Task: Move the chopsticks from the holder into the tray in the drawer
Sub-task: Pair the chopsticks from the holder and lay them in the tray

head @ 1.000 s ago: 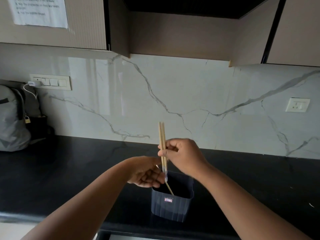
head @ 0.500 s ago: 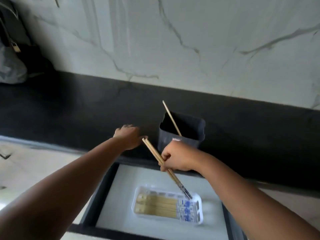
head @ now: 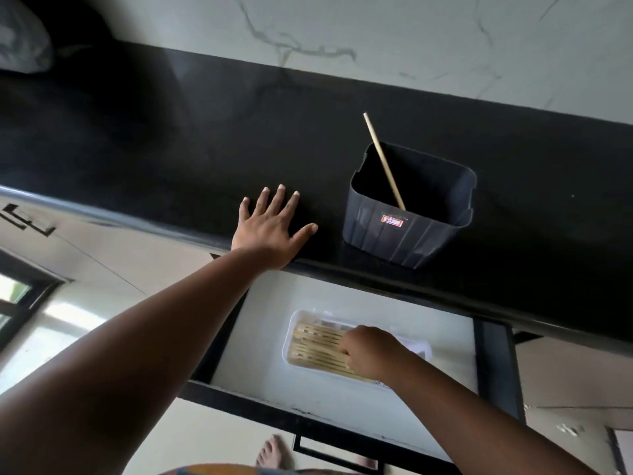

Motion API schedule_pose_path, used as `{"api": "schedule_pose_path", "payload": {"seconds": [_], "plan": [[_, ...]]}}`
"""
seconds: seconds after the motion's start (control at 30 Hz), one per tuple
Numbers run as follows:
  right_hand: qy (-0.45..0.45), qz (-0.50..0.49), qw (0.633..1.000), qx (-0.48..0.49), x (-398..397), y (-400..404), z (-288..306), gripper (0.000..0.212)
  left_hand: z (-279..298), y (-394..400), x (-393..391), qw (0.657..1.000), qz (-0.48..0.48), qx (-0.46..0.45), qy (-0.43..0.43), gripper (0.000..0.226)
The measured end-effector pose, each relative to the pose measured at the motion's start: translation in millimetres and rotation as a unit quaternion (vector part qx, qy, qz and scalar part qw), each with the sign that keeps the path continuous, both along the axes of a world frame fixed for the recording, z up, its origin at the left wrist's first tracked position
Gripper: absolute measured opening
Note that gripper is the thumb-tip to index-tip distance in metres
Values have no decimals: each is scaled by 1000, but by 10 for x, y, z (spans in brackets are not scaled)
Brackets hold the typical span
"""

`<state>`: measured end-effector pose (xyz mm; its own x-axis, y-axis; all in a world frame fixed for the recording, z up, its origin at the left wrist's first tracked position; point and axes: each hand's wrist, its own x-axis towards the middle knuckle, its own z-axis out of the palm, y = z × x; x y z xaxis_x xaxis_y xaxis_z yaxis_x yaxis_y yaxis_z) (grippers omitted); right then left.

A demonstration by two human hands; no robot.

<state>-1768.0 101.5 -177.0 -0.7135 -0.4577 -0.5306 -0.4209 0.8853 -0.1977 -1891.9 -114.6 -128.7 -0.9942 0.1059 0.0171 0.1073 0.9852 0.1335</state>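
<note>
A dark ribbed holder [head: 407, 231] stands on the black countertop [head: 171, 149] with one wooden chopstick [head: 383, 159] leaning in it. Below it the drawer [head: 274, 389] is pulled out, and a white tray [head: 291, 334] lies inside with several chopsticks [head: 317, 347] side by side. My right hand [head: 371, 351] is down in the tray, fingers curled over the right ends of those chopsticks. My left hand [head: 270, 228] rests flat on the counter edge to the left of the holder, fingers spread.
The drawer's black front and handle [head: 329, 450] jut out towards me, with a bare foot [head: 270, 452] on the floor beneath. A grey bag [head: 20, 46] sits at the far left of the counter. A marble wall backs the counter.
My right hand has carried the pair of chopsticks from above the holder down into the tray. My left hand left the holder and flattened on the counter. The view tilted downwards.
</note>
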Motion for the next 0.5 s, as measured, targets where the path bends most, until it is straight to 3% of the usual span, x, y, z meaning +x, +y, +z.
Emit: {"api": "schedule_pose_path", "payload": {"seconds": [0.1, 0.27, 0.37, 0.5], "plan": [[-28, 3, 1000, -8, -13, -34, -72, 43, -7, -6, 0, 1000, 1, 3, 1, 88], [-48, 7, 999, 4, -57, -95, -84, 18, 16, 4, 12, 1000, -2, 1, 2, 87], [-57, -2, 998, 12, -66, -118, -138, 21, 35, 5, 18, 1000, -2, -1, 0, 86], [-52, -2, 999, 0, -74, -138, -173, 8, 29, 5, 21, 1000, -5, -4, -1, 86]]}}
